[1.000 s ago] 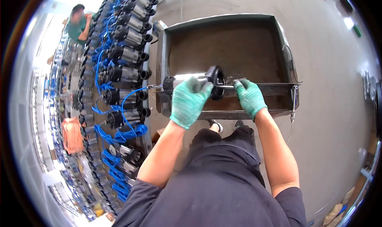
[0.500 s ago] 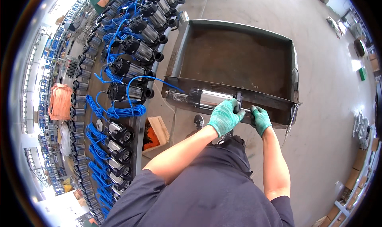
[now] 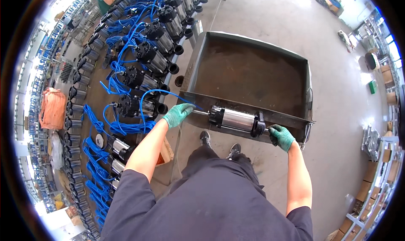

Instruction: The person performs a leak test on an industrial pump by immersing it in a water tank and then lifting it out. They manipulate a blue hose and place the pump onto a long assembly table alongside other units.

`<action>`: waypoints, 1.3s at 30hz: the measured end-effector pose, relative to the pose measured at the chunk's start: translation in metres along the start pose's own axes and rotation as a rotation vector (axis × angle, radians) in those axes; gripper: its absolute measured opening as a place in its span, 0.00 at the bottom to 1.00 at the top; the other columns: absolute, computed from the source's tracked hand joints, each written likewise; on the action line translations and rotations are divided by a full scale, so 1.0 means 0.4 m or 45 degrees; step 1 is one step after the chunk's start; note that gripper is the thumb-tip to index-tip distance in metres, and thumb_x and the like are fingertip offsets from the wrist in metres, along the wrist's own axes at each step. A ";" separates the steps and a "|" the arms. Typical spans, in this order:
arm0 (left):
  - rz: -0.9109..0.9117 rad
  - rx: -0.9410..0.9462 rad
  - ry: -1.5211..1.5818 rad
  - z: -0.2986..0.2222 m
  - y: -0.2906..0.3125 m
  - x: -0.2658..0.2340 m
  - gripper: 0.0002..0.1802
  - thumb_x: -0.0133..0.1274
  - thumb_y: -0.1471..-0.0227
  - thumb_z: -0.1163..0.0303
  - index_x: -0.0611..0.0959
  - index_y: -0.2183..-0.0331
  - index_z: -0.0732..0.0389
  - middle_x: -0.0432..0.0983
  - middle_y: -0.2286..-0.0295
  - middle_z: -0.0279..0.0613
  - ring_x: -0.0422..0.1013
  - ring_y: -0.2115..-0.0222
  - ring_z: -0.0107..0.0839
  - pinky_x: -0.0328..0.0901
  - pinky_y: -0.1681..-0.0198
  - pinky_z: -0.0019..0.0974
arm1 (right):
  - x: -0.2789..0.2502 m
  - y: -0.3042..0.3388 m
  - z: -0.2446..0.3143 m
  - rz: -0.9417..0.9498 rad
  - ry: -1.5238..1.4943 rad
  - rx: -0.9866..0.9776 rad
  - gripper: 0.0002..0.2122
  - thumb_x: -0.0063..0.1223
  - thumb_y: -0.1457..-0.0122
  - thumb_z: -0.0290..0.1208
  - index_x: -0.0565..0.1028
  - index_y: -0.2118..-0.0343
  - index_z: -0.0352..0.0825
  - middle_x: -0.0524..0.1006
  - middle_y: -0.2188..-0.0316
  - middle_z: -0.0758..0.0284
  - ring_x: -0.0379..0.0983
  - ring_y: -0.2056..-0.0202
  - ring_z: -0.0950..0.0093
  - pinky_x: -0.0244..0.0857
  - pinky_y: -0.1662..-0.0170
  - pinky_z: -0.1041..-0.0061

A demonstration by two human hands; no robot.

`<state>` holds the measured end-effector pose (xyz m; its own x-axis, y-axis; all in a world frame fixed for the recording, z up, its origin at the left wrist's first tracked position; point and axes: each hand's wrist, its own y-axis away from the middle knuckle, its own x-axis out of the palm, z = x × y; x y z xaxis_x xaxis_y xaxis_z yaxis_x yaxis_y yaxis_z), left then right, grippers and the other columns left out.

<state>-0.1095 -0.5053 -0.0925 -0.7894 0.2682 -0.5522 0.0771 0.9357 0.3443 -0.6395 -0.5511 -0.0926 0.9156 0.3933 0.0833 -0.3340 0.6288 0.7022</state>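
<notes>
A pump (image 3: 237, 119) with a silver cylindrical body and black ends lies sideways over the near ledge of a metal tank (image 3: 249, 99). My gloved left hand (image 3: 179, 115) is closed round a thin metal rod (image 3: 200, 112) that sticks out of the pump's left end. By the black right end is my gloved right hand (image 3: 282, 137), its fingers curled round a short bar that mostly hides inside the glove. A blue cable (image 3: 168, 93) runs from the bench side toward the pump's left end.
On the left, a long bench carries several similar pumps (image 3: 156, 61) with coiled blue cables (image 3: 97, 152). Murky brown water (image 3: 253, 68) seems to fill the tank. Below the bench edge sits a wooden box (image 3: 167, 151). A shelf with cartons (image 3: 371, 177) stands at far right.
My left hand has gone from the pump's right end to the rod at its left end. The pump has shifted right and nearer to me. My right hand stays at the right end.
</notes>
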 end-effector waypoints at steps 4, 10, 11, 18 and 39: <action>-0.084 0.159 0.010 0.080 -0.024 0.010 0.17 0.55 0.32 0.59 0.86 0.52 0.61 0.86 0.58 0.48 0.80 0.58 0.39 0.72 0.51 0.40 | 0.001 -0.012 -0.028 0.030 -0.109 -0.121 0.08 0.57 0.31 0.30 0.77 0.53 0.35 0.77 0.73 0.70 0.73 0.74 0.78 0.69 0.70 0.75; 0.019 -0.752 0.508 0.058 -0.116 0.056 0.24 0.55 0.33 0.52 0.84 0.67 0.65 0.78 0.81 0.43 0.74 0.82 0.36 0.68 0.81 0.44 | 0.016 -0.007 -0.086 -0.130 0.033 -0.324 0.10 0.60 0.34 0.28 0.82 0.53 0.33 0.82 0.67 0.67 0.77 0.69 0.77 0.75 0.63 0.73; -0.001 -0.631 0.395 0.069 -0.100 0.050 0.25 0.55 0.34 0.49 0.84 0.66 0.65 0.79 0.79 0.45 0.74 0.82 0.37 0.69 0.79 0.44 | 0.022 -0.016 -0.081 -0.138 0.026 -0.329 0.10 0.60 0.34 0.28 0.82 0.52 0.32 0.82 0.66 0.68 0.77 0.70 0.77 0.75 0.64 0.73; 0.036 0.661 -0.617 0.029 -0.021 -0.026 0.25 0.63 0.40 0.53 0.83 0.49 0.60 0.82 0.55 0.49 0.76 0.53 0.54 0.71 0.47 0.48 | -0.001 0.018 -0.009 -0.069 -0.142 -0.067 0.19 0.59 0.35 0.29 0.77 0.42 0.32 0.81 0.58 0.65 0.78 0.63 0.74 0.76 0.60 0.70; 0.103 -0.299 0.290 0.095 -0.090 0.013 0.21 0.56 0.32 0.53 0.85 0.57 0.63 0.81 0.74 0.42 0.78 0.71 0.34 0.74 0.65 0.41 | 0.055 -0.021 0.039 -0.170 0.914 0.026 0.18 0.54 0.31 0.46 0.81 0.57 0.33 0.84 0.69 0.65 0.78 0.74 0.76 0.74 0.71 0.70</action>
<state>-0.0934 -0.5290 -0.1367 -0.9042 0.2564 -0.3417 0.0232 0.8281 0.5601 -0.6130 -0.5584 -0.0856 0.5735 0.6616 -0.4831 -0.2190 0.6921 0.6878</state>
